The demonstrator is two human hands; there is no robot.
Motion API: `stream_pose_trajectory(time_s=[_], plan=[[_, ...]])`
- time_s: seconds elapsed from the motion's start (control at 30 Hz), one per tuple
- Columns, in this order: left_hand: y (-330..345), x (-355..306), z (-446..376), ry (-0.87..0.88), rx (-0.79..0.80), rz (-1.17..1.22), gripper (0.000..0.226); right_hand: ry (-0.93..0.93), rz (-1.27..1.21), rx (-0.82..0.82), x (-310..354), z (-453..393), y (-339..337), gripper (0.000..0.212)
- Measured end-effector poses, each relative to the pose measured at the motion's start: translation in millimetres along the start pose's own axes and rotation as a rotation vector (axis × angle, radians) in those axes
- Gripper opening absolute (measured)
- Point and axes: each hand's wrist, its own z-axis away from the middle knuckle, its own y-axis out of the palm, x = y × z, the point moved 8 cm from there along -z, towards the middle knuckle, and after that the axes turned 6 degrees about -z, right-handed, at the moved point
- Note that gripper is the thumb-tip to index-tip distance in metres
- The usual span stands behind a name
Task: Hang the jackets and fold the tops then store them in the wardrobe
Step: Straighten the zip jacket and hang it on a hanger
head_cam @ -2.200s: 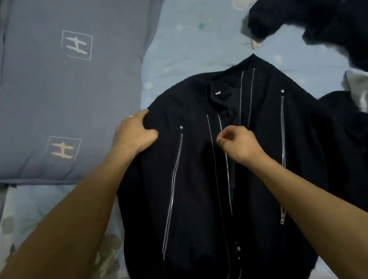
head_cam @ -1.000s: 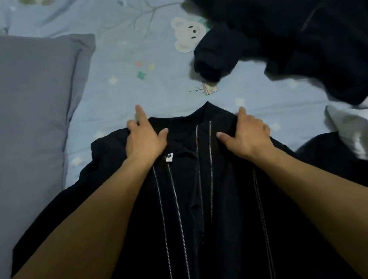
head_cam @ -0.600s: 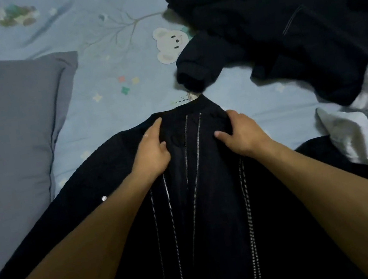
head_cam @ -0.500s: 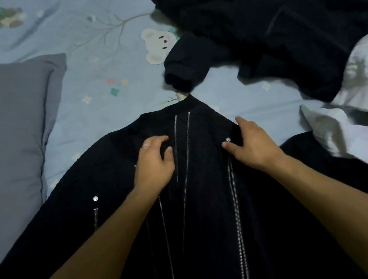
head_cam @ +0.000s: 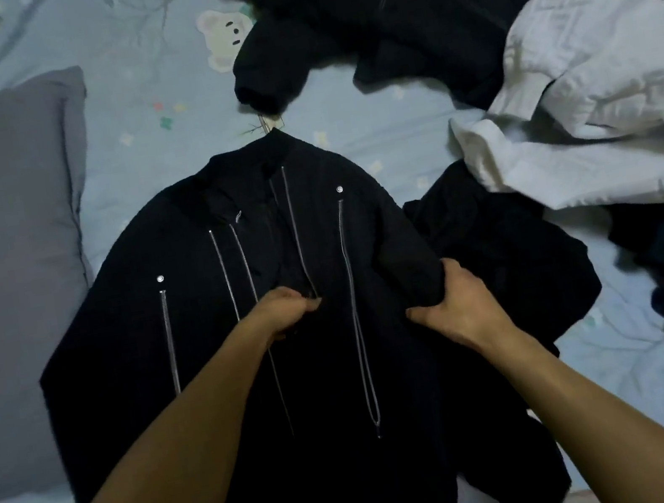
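A black jacket with silver zippers (head_cam: 200,319) lies front up on the light blue bed sheet (head_cam: 147,119), collar pointing away from me. My left hand (head_cam: 283,311) pinches the front edge by the centre zipper at mid chest. My right hand (head_cam: 460,308) grips a bunched fold of the jacket's right side, with the thumb spread below it. The jacket's lower hem runs out of view at the bottom.
A grey pillow (head_cam: 6,273) lies at the left. Another black garment (head_cam: 390,14) is heaped at the top, a white one (head_cam: 595,94) at the right, and more dark clothes (head_cam: 507,247) beside the jacket's right side.
Both hands slid down from the collar to mid chest. The left now pinches the zipper edge and the right has gathered the right side into a fold. The view pulled back.
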Motion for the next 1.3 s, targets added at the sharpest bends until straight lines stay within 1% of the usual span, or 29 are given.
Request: stream_pose_trajectory(time_s=[0.03, 0.07, 0.1, 0.13, 0.2, 0.27, 0.3, 0.33, 0.4, 0.47, 0.5, 0.53, 0.6, 0.63, 0.67, 0.7, 0.73, 0.8, 0.83, 0.9, 0.93, 0.97, 1.0, 1.07, 1.1, 1.13, 1.2, 1.23, 1.3], plan=[[8.9, 8.7, 3.0, -0.008, 0.031, -0.112, 0.036, 0.006, 0.057, 0.004, -3.2, 3.8, 1.7, 0.071], [17.5, 16.8, 11.4, -0.004, 0.046, -0.175, 0.041, 0.009, 0.101, 0.006, -5.5, 11.3, 4.3, 0.069], [23.6, 23.9, 15.4, 0.004, 0.038, -0.153, 0.038, 0.007, 0.134, 0.0, -6.2, 13.1, 6.9, 0.067], [28.9, 31.0, 20.1, 0.014, 0.024, -0.07, 0.031, 0.0, 0.161, -0.008, -5.2, 15.0, 9.1, 0.066], [33.9, 47.2, 29.5, 0.041, -0.059, 0.247, 0.02, -0.011, 0.215, -0.031, -2.1, 16.0, 12.6, 0.067], [37.9, 68.0, 44.3, 0.046, -0.132, 0.596, 0.033, -0.02, 0.266, -0.066, 0.2, 18.4, 16.7, 0.074], [43.0, 76.2, 48.1, 0.032, -0.11, 0.669, 0.037, -0.04, 0.295, -0.094, 3.9, 19.1, 17.7, 0.079], [54.7, 90.7, 56.4, -0.002, -0.059, 0.67, 0.035, -0.061, 0.325, -0.107, 6.3, 27.1, 23.8, 0.083], [74.4, 112.2, 71.4, -0.062, 0.035, 0.551, 0.019, -0.124, 0.359, -0.127, 16.2, 43.9, 34.5, 0.087], [80.7, 124.9, 78.9, -0.074, 0.003, 0.487, 0.005, -0.176, 0.365, -0.138, 23.9, 60.6, 43.8, 0.085], [77.9, 125.2, 81.2, -0.058, -0.045, 0.522, 0.006, -0.206, 0.383, -0.148, 28.4, 67.8, 48.6, 0.084], [73.7, 120.9, 87.3, -0.021, -0.094, 0.607, 0.007, -0.249, 0.41, -0.163, 35.2, 76.7, 51.9, 0.082], [66.3, 110.7, 102.5, 0.048, -0.163, 0.905, 0.01, -0.338, 0.467, -0.165, 47.3, 88.4, 61.6, 0.08], [67.0, 113.5, 108.0, 0.068, -0.18, 1.024, 0.011, -0.376, 0.485, -0.141, 52.6, 94.6, 69.7, 0.078], [72.3, 120.9, 111.0, 0.067, -0.185, 1.069, 0.013, -0.4, 0.482, -0.102, 55.1, 99.4, 78.9, 0.076], [80.3, 128.6, 109.3, 0.045, -0.185, 1.044, 0.014, -0.41, 0.467, -0.058, 56.0, 99.1, 84.9, 0.074], [92.1, 143.0, 110.0, 0.006, -0.174, 0.958, 0.014, -0.407, 0.459, -0.004, 54.8, 102.9, 94.8, 0.072], [108.6, 169.1, 114.1, -0.044, -0.194, 0.714, 0.009, -0.385, 0.466, 0.106, 47.7, 107.9, 112.8, 0.069], [109.5, 178.7, 115.9, -0.037, -0.257, 0.64, 0.01, -0.367, 0.472, 0.148, 42.2, 109.6, 118.6, 0.068], [101.9, 197.9, 125.8, 0.008, -0.444, 0.621, 0.013, -0.34, 0.482, 0.204, 27.2, 112.9, 130.1, 0.063], [99.5, 206.1, 130.7, 0.014, -0.51, 0.601, 0.014, -0.333, 0.485, 0.216, 18.9, 113.4, 133.3, 0.06], [101.3, 213.3, 131.8, 0.011, -0.526, 0.555, 0.013, -0.326, 0.487, 0.221, 11.1, 113.1, 134.7, 0.056], [106.1, 217.8, 128.4, -0.008, -0.484, 0.451, 0.009, -0.31, 0.488, 0.228, 5.0, 112.2, 134.6, 0.053], [123.4, 226.3, 118.5, -0.081, -0.33, 0.218, 0.015, -0.262, 0.48, 0.245, -6.9, 111.8, 131.1, 0.051], [128.8, 224.3, 115.3, -0.092, -0.268, 0.173, 0.017, -0.243, 0.459, 0.235, -11.1, 112.9, 125.0, 0.051], [129.1, 216.5, 112.9, -0.082, -0.228, 0.193, 0.019, -0.236, 0.436, 0.208, -12.6, 113.1, 116.8, 0.052], [122.9, 197.9, 112.8, -0.044, -0.207, 0.263, 0.028, -0.245, 0.398, 0.14, -14.5, 115.6, 96.2, 0.051], [120.2, 192.8, 113.5, -0.049, -0.206, 0.243, 0.033, -0.256, 0.382, 0.114, -14.8, 117.5, 85.8, 0.049], [115.6, 183.9, 122.4, -0.118, -0.199, 0.042, 0.051, -0.293, 0.345, 0.05, -15.4, 123.0, 61.2, 0.044]])
